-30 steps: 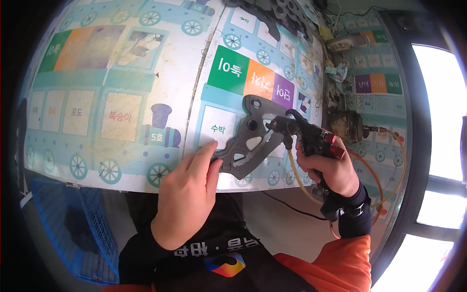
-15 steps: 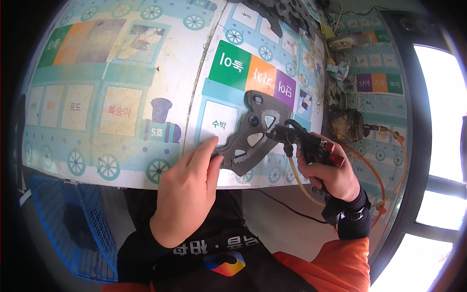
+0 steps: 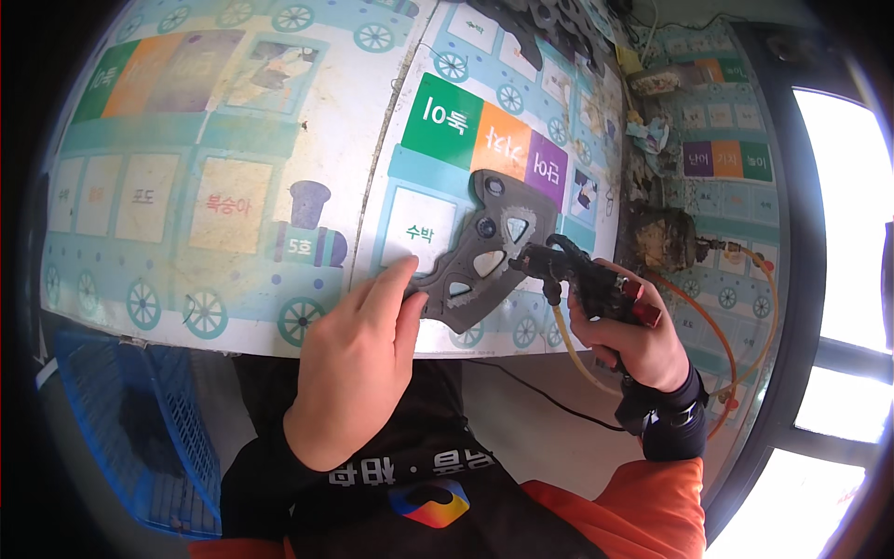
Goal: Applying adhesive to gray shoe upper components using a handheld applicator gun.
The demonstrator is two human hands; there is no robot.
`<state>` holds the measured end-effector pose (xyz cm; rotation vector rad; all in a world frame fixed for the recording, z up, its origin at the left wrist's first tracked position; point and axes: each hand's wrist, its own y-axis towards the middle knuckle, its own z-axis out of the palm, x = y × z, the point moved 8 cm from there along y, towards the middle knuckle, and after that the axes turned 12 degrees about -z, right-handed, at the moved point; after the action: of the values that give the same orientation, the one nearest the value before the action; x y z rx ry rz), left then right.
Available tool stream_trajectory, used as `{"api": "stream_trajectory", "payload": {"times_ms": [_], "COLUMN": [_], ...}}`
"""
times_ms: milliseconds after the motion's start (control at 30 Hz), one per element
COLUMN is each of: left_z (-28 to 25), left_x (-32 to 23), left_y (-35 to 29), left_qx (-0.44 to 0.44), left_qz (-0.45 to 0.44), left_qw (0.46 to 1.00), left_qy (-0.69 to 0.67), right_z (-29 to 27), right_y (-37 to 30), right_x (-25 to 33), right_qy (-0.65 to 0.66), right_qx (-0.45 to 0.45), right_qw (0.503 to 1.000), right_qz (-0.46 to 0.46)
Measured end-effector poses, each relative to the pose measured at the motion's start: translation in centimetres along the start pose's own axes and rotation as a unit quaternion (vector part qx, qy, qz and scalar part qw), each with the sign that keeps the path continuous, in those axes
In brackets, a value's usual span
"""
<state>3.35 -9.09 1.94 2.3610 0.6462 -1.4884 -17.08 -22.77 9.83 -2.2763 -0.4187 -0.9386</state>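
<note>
Blown-out window (image 3: 843, 214) at right, bright table (image 3: 340, 158), edges bent; black fisheye rim

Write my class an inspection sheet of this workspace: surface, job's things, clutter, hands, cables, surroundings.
Surface: stained table with train prints
Job's things: dark grey plate with cutouts; black gun-shaped tool pointing at the plate, contact unclear
Clutter: dark parts heaped at the far edge
Hands: left hand holds the plate's left end; right hand grips the tool
Cables: yellowish hose at tool; black cable below table
Surroundings: blue basket lower left; bright window right
</note>
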Motion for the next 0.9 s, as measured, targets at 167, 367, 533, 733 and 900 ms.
{"api": "stream_trajectory", "payload": {"times_ms": [167,367,533,733,900], "left_z": [0.0,-0.1,-0.2,-0.1,0.0], "left_x": [0.4,0.4,0.3,0.5,0.4], "left_y": [-0.1,0.0,0.0,-0.1,-0.2], "left_qx": [0.014,0.023,0.022,0.018,0.014], "left_qz": [-0.052,-0.057,-0.048,-0.038,0.0], "left_qw": [0.998,0.998,0.998,0.999,1.0], "left_qy": [-0.025,-0.032,-0.033,-0.034,-0.015], "right_z": [0.6,0.3,0.9,1.5,1.6], "right_y": [-0.1,-0.2,0.0,-0.6,-0.8], "right_x": [0.5,0.8,0.9,1.3,1.3], "right_qy": [-0.035,-0.188,-0.094,-0.153,-0.053], "right_qx": [0.014,0.02,0.033,0.064,0.049], "right_qw": [0.999,0.981,0.994,0.986,0.997], "right_qz": [-0.018,0.032,0.055,0.001,-0.021]}}
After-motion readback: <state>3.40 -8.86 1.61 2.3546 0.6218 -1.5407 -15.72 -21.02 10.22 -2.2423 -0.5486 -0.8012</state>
